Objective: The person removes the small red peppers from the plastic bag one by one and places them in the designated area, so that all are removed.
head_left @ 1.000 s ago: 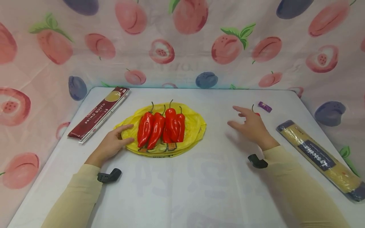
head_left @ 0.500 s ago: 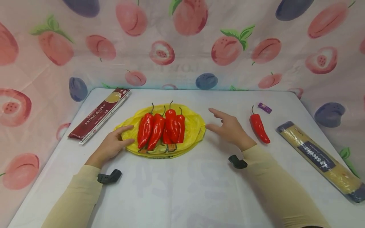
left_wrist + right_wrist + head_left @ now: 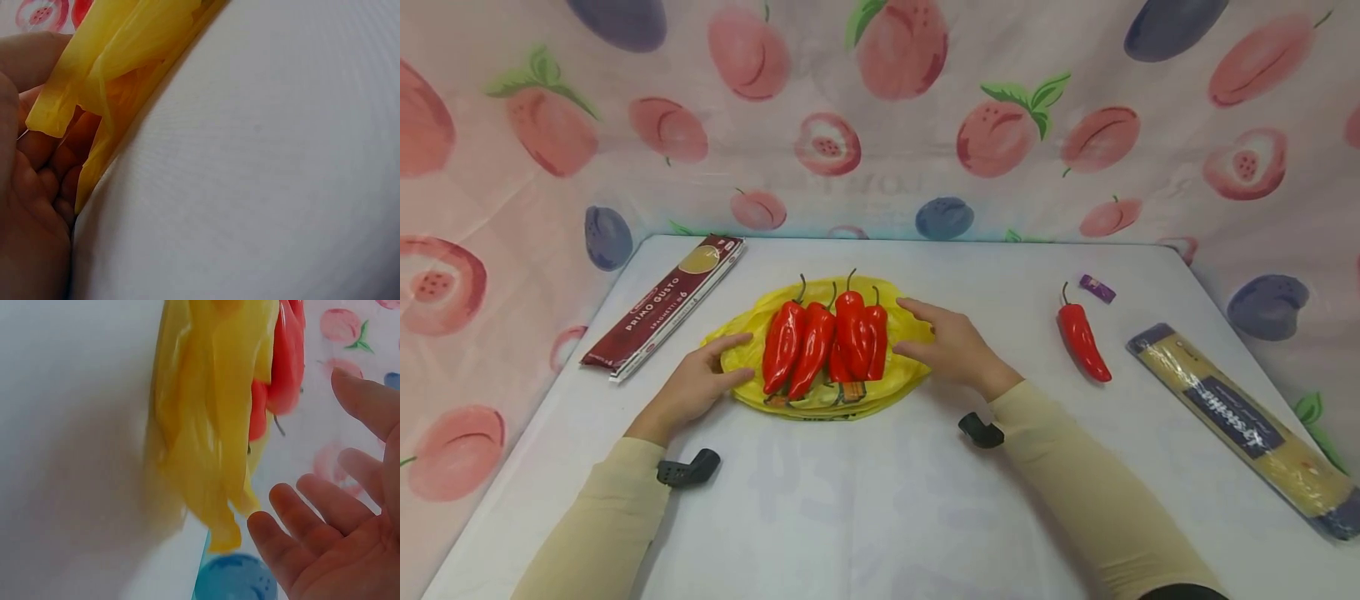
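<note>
Several red peppers (image 3: 816, 346) lie side by side on a crumpled yellow plastic bag (image 3: 752, 321) in the middle of the table. My left hand (image 3: 688, 387) holds the bag's left edge; in the left wrist view, its curled fingers (image 3: 47, 150) go behind the yellow plastic. Over the bag's right side, my right hand (image 3: 958, 350) is held with thumb and fingers spread. The right wrist view shows that hand (image 3: 337, 525) holding nothing, its fingers close to the hanging bag edge. A single red pepper (image 3: 1081, 342) lies apart on the right.
A dark red spaghetti packet (image 3: 662, 307) lies at the back left. On the right is a long clear pasta packet (image 3: 1240, 425), with a small purple wrapper (image 3: 1097, 288) behind it. A fruit-print cloth (image 3: 880, 167) closes off the table's back and sides.
My right hand has moved left from the lone pepper, uncovering it, to the bag's right side. The left hand has stayed at the bag's left edge.
</note>
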`<state>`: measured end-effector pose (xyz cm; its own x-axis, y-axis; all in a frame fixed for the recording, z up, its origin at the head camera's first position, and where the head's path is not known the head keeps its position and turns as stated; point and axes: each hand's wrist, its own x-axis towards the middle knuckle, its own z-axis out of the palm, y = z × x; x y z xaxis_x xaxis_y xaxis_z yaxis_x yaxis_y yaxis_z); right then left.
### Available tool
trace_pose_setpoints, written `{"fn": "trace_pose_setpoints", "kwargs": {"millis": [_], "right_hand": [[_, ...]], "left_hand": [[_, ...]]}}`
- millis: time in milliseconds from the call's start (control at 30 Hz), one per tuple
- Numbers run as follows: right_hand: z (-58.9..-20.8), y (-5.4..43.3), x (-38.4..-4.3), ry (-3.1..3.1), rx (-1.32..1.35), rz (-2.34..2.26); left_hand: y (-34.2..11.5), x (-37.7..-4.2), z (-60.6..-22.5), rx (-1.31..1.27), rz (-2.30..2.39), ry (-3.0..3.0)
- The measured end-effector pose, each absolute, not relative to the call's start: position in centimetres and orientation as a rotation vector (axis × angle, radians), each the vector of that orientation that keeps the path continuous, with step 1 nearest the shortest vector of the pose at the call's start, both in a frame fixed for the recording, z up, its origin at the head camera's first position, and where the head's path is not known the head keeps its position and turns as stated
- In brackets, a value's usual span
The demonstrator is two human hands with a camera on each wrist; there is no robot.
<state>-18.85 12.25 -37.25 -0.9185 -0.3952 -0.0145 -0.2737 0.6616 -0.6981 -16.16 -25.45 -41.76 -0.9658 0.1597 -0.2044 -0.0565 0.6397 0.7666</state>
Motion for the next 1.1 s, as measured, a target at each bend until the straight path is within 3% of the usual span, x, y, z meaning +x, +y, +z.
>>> {"fn": "trace_pose_setpoints", "kwargs": {"millis": [1100], "right_hand": [[-37.5,6.5,-19.6,2.634,-0.589,-0.981]], "left_hand": [[-25.4,-16.3,-41.9,0.069,1.235,2.61]]}}
